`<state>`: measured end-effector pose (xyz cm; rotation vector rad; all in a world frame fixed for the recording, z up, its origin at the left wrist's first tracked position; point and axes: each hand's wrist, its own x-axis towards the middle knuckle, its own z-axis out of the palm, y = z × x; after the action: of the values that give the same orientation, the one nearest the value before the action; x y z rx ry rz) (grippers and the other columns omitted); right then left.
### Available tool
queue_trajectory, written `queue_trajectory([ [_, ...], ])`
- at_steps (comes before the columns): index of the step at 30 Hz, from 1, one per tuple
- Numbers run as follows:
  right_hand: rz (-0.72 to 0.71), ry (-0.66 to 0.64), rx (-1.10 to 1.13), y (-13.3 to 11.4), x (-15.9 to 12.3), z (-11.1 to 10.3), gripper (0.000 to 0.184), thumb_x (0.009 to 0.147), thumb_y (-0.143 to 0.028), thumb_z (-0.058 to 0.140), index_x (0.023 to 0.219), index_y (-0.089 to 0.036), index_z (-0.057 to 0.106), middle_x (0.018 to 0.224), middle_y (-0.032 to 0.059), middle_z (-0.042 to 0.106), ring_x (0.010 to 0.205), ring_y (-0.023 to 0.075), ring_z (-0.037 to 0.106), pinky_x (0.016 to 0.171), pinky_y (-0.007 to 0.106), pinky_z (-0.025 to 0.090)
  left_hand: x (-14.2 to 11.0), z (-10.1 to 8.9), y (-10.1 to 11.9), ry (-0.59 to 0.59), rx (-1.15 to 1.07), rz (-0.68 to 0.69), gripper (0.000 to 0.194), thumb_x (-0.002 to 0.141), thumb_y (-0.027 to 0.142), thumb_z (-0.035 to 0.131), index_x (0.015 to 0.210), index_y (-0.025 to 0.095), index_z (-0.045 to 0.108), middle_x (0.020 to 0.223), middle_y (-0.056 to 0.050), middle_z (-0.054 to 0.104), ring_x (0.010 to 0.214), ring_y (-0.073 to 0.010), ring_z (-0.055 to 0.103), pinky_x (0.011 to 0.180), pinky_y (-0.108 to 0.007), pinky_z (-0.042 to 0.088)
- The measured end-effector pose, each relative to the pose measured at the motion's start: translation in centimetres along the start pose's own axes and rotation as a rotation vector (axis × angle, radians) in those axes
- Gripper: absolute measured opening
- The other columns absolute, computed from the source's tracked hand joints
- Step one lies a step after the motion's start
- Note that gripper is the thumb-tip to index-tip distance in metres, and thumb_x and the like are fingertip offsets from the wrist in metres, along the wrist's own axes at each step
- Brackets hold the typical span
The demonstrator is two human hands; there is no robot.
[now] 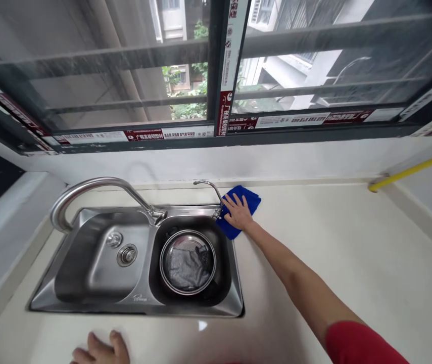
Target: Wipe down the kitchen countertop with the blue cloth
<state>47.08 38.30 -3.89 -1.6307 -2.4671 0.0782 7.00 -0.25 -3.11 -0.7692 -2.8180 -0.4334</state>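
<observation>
Kitchen desk (352, 253) w/ a steel double sink (87, 298) set into it, under a wide window (216, 76).

Far left, bottom edge: the person's left hand (100, 350) lies flat on the desk just in front of the sink. Only part of it shows; the visible fingers (117, 341) lie slightly apart, holding nothing.

Left basin (98, 258): bare steel, drain (127, 255) near its middle, smaller overflow fitting (113, 238) up & left of it. A big curved tap (87, 189) arches over this basin from a base on the divider betw. the 2 basins.

Right basin: a round steel bowl (164, 253) sits inside, w/ a crumpled grey cloth (187, 265) in it.

Behind the right basin's back right corner, a small thin tap (210, 187) rises from the sink rim.

Just right of that small tap: a blue cloth (244, 199) lies at the sink's back right corner, partly on the rim, partly on the desk. The right hand (238, 212) presses down on top of it, palm flat, fingers (234, 201) spread & pointing toward the wall, fingertips close to the small tap's base. Arm reaches in from lower right, red sleeve (363, 346) at the bottom edge.

Far right: a yellow pipe (409, 173) runs along the wall above the desk.
</observation>
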Motion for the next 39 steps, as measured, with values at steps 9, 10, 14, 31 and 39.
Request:
queue_trajectory([
  [9, -0.061, 0.011, -0.003, -0.6, -2.3, -0.7, 0.055, 0.087, -0.032, 0.045, 0.140, -0.022, 0.055, 0.163, 0.0060, 0.032, 0.152, 0.0363, 0.018, 0.122, 0.062, 0.005, 0.2, 0.0, -0.1, -0.038, -0.003, -0.043, 0.070, 0.086, 0.060, 0.035, 0.142, 0.020, 0.047, 0.151, -0.023, 0.042, 0.142, -0.0444, 0.033, 0.106, -0.071, 0.029],
  [10, -0.053, 0.011, -0.008, -0.9, -2.8, -0.7, 0.054, 0.087, -0.032, 0.045, 0.139, -0.022, 0.056, 0.164, 0.0068, 0.031, 0.152, 0.0368, 0.018, 0.122, 0.063, 0.005, 0.1, 0.0, -0.1, -0.037, -0.004, -0.040, 0.069, 0.086, 0.059, 0.036, 0.142, 0.019, 0.047, 0.152, -0.024, 0.042, 0.142, -0.0448, 0.032, 0.106, -0.072, 0.029],
  [14, -0.044, 0.004, -0.014, -1.9, -5.3, -0.8, 0.050, 0.086, -0.031, 0.047, 0.132, -0.022, 0.060, 0.163, 0.0068, 0.031, 0.152, 0.0366, 0.017, 0.122, 0.064, 0.006, 0.0, -0.2, 0.0, -0.034, -0.024, -0.022, 0.068, 0.086, 0.056, 0.037, 0.142, 0.018, 0.046, 0.153, -0.025, 0.039, 0.143, -0.0464, 0.031, 0.105, -0.074, 0.029],
  [31, -0.222, -0.012, 0.114, -7.9, -21.6, -2.4, 0.041, 0.076, -0.020, 0.049, 0.110, -0.026, 0.071, 0.144, 0.0005, 0.058, 0.151, 0.0278, 0.024, 0.126, 0.058, 0.009, -0.9, -0.2, -0.3, 0.003, -0.221, -0.006, 0.069, 0.085, 0.051, 0.041, 0.140, 0.012, 0.047, 0.156, -0.030, 0.031, 0.145, -0.0519, 0.021, 0.104, -0.079, 0.022],
  [39, -0.194, 0.028, 0.192, -10.9, -28.6, -2.5, 0.046, 0.072, -0.015, 0.049, 0.112, -0.024, 0.069, 0.136, 0.0033, 0.063, 0.150, 0.0289, 0.030, 0.124, 0.062, 0.015, -1.2, -0.2, -0.3, 0.001, -0.257, 0.026, 0.069, 0.084, 0.048, 0.042, 0.146, 0.018, 0.039, 0.161, -0.027, 0.024, 0.147, -0.0532, 0.016, 0.100, -0.084, 0.021],
])
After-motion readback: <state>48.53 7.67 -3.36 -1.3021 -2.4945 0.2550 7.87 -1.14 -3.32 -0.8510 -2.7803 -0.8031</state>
